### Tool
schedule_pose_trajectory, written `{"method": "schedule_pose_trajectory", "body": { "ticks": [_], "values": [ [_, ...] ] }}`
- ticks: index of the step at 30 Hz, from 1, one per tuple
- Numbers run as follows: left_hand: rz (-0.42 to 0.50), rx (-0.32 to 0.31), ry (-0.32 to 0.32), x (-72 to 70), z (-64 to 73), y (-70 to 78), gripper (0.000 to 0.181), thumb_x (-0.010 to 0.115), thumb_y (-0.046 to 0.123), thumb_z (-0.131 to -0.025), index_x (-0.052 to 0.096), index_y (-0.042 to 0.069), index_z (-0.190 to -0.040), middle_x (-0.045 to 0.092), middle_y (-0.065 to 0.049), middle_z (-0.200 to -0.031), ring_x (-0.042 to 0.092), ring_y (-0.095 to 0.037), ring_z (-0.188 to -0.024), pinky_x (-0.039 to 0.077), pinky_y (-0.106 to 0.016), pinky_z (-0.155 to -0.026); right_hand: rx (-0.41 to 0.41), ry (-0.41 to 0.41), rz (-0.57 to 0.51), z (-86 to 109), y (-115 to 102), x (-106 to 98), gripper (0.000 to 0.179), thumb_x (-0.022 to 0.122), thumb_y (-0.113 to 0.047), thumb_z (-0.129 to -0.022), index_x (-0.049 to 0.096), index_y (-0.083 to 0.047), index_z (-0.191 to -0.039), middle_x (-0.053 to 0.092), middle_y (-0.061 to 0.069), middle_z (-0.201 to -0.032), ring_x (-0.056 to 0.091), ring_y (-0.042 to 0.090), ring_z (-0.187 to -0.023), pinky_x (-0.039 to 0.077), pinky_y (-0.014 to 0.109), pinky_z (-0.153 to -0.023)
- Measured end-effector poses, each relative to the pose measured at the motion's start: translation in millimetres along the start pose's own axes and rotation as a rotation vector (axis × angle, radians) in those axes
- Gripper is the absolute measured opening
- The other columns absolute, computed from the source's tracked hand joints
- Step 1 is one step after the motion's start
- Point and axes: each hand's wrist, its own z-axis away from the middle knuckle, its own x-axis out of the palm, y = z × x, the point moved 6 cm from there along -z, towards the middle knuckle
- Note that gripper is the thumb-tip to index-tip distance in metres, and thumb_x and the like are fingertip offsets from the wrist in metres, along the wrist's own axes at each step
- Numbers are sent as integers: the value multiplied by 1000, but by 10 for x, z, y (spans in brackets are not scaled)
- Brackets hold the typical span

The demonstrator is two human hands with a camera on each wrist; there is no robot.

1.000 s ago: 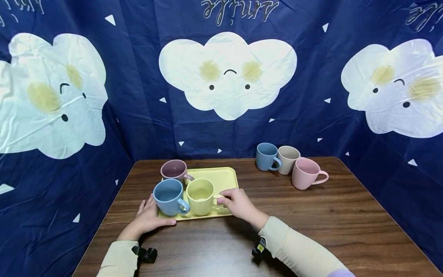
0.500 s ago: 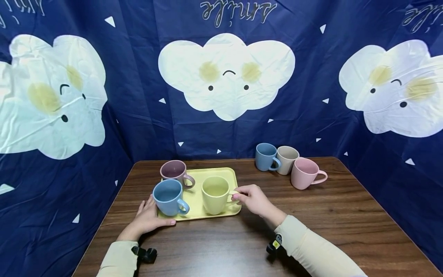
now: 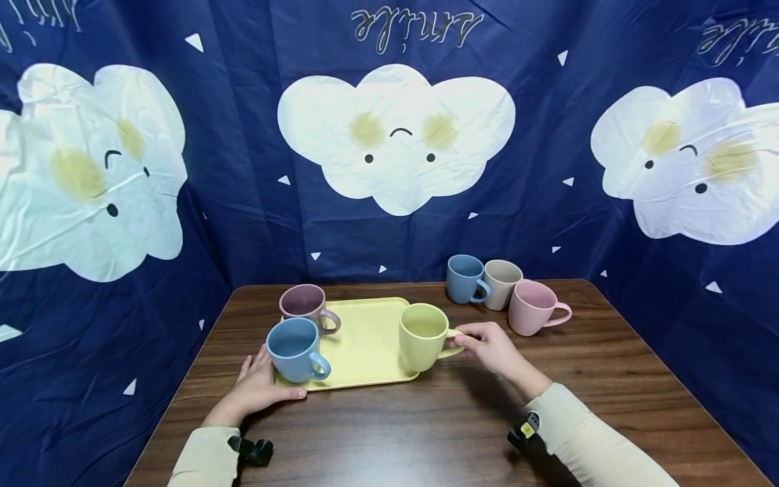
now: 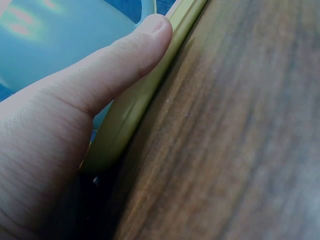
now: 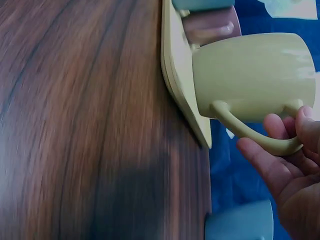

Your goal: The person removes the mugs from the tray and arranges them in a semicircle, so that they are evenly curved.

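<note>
My right hand (image 3: 496,352) grips a yellow mug (image 3: 420,341) by its handle (image 5: 255,136). The mug hangs upright over the right edge of a pale yellow tray (image 3: 365,341), its base seemingly raised off it. At the tray's front left corner rests my left hand (image 3: 258,387), fingers along the side. In the left wrist view its straight thumb (image 4: 120,65) lies against the tray rim (image 4: 125,117). Just beside this hand a blue mug (image 3: 293,353) stands on the tray, with a purple mug (image 3: 303,302) behind it.
Toward the table's back right stand another blue mug (image 3: 465,279), a beige mug (image 3: 502,285) and a pink mug (image 3: 531,310), close together. The brown wooden table (image 3: 377,439) meets a dark blue printed cloth (image 3: 377,243) behind.
My right hand has carried the yellow mug rightward and a little up, from beside the blue mug to the tray's right edge. The left hand has stayed at the tray corner.
</note>
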Motion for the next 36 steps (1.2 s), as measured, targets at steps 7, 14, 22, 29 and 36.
{"method": "schedule_pose_trajectory", "body": {
  "ticks": [7, 14, 22, 29, 36],
  "values": [
    [-4, -7, -12, -25, 26, 26, 132, 85, 59, -68, 16, -11, -156, 17, -37, -159, 6, -56, -148, 2, -75, -113, -22, 37, 49, 129, 61, -317, 21, 57, 6, -99, 64, 21, -111, 70, 33, -98, 72, 13, -86, 57, 56, -78],
    [-11, -12, -14, -18, 32, 22, 132, 85, 59, -68, 16, -11, -156, 18, -37, -159, 6, -56, -148, 2, -75, -113, -15, 80, 80, 263, 139, -573, 21, 57, 5, -100, 64, 21, -110, 70, 32, -97, 69, 8, -84, 61, 32, -73],
    [-6, -17, -22, -12, 17, 20, 131, 86, 59, -68, 16, -10, -156, 17, -37, -159, 6, -57, -148, 2, -75, -113, -21, 100, 42, 380, 327, -795, 23, 55, 4, -101, 62, 24, -110, 69, 34, -97, 72, 11, -86, 61, 46, -76],
    [2, 2, -1, -12, 8, 12, 132, 86, 59, -67, 17, -10, -156, 19, -37, -159, 6, -56, -148, 1, -75, -113, -21, 98, -37, 481, 436, -939, 27, 53, 5, -101, 55, 30, -113, 67, 37, -99, 73, 15, -90, 60, 44, -79],
    [10, 3, -1, -15, 13, 21, 132, 86, 59, -67, 18, -11, -155, 19, -38, -159, 6, -57, -147, 1, -75, -112, -39, 118, -81, 593, 506, -1079, 30, 52, 6, -102, 51, 33, -114, 73, 23, -97, 73, 13, -92, 60, 37, -79]
  ]
}}
